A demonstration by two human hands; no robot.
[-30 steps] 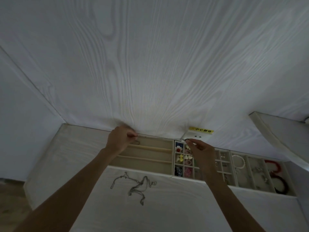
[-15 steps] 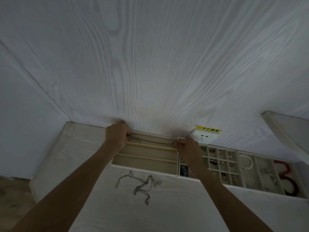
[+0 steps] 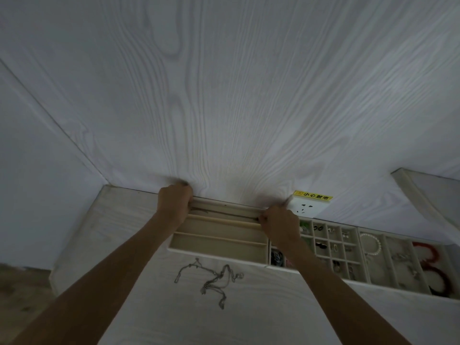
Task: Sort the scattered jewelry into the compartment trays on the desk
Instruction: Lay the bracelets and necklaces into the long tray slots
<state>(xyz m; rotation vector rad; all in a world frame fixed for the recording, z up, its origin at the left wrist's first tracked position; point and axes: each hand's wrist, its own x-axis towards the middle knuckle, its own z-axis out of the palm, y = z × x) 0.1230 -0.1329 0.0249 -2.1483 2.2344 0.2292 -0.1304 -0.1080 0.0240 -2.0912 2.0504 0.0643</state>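
Okay, left to right. Left hand (image 3: 174,204) is at the far-left corner of the long-slot tray (image 3: 219,241), fingers curled, pinching one end of a thin chain (image 3: 224,213). Chain runs stretched along the tray's far slot, against the wall (image 3: 224,95), to the right hand (image 3: 280,224). Right hand sits at the tray's far-right corner, fingers curled, pinching the chain's other end. So chain lies between both hands, low in or just over that far slot; cannot tell if it touches the bottom. On the desk (image 3: 124,245) near the tray's front edge, between the forearms, lies a tangled necklace pile (image 3: 211,278), untouched. Right of the right hand: grid tray (image 3: 331,250) with small pieces in cells, then a pearl bracelet (image 3: 371,244), then red and dark hair ties (image 3: 433,267) at the far right. Outlet (image 3: 305,209) with yellow label on the wall above the grid tray.
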